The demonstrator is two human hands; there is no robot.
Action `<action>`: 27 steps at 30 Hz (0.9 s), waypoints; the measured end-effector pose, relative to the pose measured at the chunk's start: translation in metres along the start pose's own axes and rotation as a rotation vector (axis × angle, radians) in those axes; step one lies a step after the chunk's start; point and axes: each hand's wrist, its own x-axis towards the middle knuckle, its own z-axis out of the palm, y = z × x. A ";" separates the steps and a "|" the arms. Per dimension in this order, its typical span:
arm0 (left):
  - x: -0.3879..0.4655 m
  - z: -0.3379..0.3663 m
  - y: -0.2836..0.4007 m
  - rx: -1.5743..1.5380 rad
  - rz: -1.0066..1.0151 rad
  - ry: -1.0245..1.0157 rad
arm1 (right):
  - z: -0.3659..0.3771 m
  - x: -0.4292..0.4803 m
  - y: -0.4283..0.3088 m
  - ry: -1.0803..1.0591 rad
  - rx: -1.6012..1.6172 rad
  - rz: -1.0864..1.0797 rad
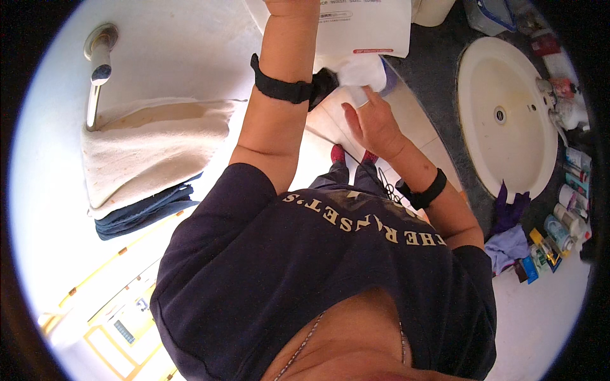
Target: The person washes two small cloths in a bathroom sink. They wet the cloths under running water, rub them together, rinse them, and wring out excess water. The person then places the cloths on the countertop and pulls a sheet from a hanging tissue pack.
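My left arm reaches up past the top edge, and only the base of my left hand shows. Beside it is a white package bearing printed writing. My right hand is lower and to the right, with thumb and forefinger spread apart; its other fingers are partly hidden. Its fingertips are at the lower edge of a blurred white item with a blue-violet side, below the package. Contact there is unclear. Black straps circle both forearms.
An oval washbasin is set in a dark counter at right. Purple cloth hangs over its rim, near several tubes and bottles. A beige towel hangs at left from a metal holder. A dark cable runs near my feet.
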 end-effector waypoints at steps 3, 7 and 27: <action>0.002 -0.003 0.007 -0.065 -0.060 0.051 | 0.005 -0.002 0.021 0.076 0.000 0.012; 0.001 -0.020 0.019 -0.206 -0.140 0.025 | 0.019 -0.007 0.050 0.079 0.323 0.331; -0.293 -0.432 0.106 1.049 -1.268 -1.012 | 0.085 -0.134 0.088 -0.362 0.719 1.154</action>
